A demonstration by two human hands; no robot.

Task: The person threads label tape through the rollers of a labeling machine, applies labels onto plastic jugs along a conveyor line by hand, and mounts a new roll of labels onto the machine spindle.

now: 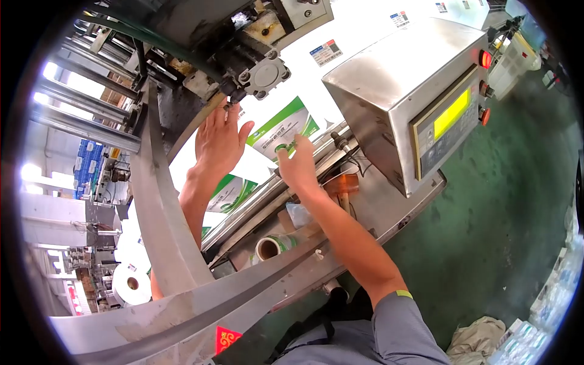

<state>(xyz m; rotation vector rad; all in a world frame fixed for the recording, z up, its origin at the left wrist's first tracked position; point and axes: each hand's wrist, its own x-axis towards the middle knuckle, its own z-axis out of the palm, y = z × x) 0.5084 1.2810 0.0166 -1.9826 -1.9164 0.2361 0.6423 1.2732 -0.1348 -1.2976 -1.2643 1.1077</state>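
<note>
My left hand [218, 145] lies flat on the white printed film [248, 163], its thumb apart, with the fingertips reaching beneath a metal cylinder fitting [266, 74]. My right hand [298, 167] is over the film's near edge, fingers curled beside a green-and-white printed panel [286, 125]. A small green round shape shows at its fingertips; whether it is held or printed on the film I cannot tell. Another printed panel [232, 193] lies nearer me. The film runs under the machine frame, along a metal rail [255, 204].
A steel control box [389, 91] with a lit yellow screen [451, 114] stands at the right. Below the rail are a small roll [267, 248] and an orange-headed hammer [342, 184]. A metal beam [159, 201] crosses in front of my left arm. A white roll [132, 284] is at lower left.
</note>
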